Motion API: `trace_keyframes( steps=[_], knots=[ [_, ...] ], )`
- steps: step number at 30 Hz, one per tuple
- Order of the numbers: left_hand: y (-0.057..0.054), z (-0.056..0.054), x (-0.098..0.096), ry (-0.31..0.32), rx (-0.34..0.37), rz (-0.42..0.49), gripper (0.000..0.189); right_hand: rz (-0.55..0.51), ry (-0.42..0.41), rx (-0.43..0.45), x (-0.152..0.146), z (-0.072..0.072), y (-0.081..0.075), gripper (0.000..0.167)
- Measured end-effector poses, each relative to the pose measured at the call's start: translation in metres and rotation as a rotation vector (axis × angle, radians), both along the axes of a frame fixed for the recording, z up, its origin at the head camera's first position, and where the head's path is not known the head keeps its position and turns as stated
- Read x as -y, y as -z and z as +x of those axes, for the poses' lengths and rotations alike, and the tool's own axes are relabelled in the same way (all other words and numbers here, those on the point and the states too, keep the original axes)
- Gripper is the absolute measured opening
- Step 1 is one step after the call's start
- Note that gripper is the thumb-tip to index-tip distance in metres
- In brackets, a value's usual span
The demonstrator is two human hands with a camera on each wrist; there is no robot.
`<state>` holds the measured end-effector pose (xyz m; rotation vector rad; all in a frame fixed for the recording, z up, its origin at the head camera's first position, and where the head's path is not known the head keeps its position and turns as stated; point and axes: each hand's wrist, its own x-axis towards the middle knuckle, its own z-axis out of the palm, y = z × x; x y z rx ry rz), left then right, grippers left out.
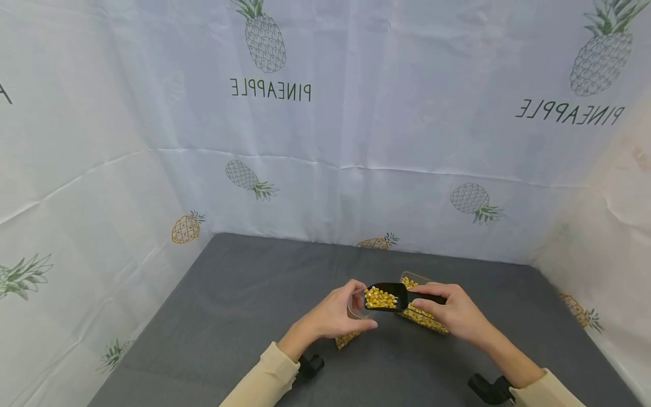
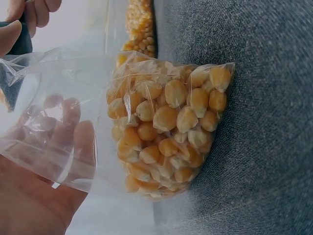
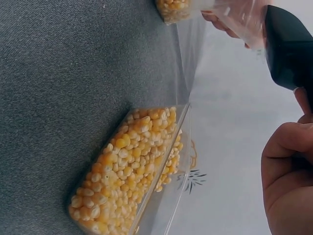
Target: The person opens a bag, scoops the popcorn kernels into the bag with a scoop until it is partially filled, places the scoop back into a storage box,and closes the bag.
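My left hand holds a clear plastic bag by its mouth, with the thumb and fingers curved around the opening. Yellow corn kernels fill the bag's lower part, which stands on the table in the left wrist view. My right hand grips the handle of a black scoop. Corn kernels lie in the scoop, and its front edge is right at the bag's mouth. The scoop's bowl also shows in the right wrist view, seen from below.
Behind and below the scoop, a clear rectangular container of corn kernels stands on the grey table. A white curtain with pineapple prints encloses the table at the back and sides. Black straps or mounts sit at both wrists.
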<state>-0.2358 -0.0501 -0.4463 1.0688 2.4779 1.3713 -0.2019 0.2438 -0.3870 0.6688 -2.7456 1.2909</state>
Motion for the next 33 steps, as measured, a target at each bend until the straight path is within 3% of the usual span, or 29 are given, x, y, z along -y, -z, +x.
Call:
trace_keyframes(
  steps=[14,33],
  knots=[
    [-0.002,0.002,-0.001,-0.028,0.011,-0.044,0.071,0.055,-0.036,0.009,0.011,-0.005,-0.003,0.032],
    [-0.004,0.004,-0.002,-0.050,0.017,-0.060,0.071,0.124,-0.106,-0.045,0.016,-0.006,-0.004,0.032]
  ],
)
